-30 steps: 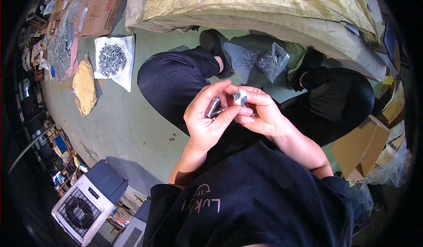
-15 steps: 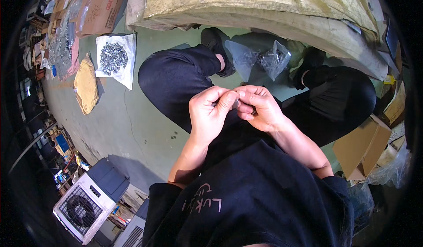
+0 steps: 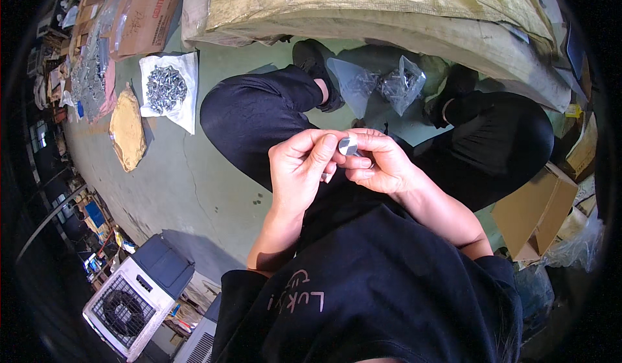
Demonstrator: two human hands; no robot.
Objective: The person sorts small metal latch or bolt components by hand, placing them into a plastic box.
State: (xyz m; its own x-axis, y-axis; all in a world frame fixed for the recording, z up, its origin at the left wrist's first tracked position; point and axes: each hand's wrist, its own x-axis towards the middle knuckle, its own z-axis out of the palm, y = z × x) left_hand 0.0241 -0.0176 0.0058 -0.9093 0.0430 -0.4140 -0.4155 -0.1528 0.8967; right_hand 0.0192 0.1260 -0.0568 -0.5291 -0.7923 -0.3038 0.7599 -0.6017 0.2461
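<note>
My left hand (image 3: pixel 299 168) and my right hand (image 3: pixel 381 162) meet in front of my chest, above my black-trousered legs. Between their fingertips they pinch a small grey metal part (image 3: pixel 348 146) with a flat round face, the right fingers wrapped under it and the left thumb and forefinger touching its side. The rest of the part is hidden inside my fingers. Two clear plastic bags of small metal pieces (image 3: pixel 402 84) lie on the floor between my feet.
A white sheet with a heap of metal screws (image 3: pixel 166 88) lies on the green floor at left, beside a tan pouch (image 3: pixel 127 129). A large sack-covered bundle (image 3: pixel 389 13) spans the top. Cardboard boxes (image 3: pixel 535 210) stand at right, a white fan heater (image 3: pixel 129 298) at lower left.
My hands have shifted slightly and turned the small metal part, so its round flat face now shows between the fingertips. Both hands stay together on it.
</note>
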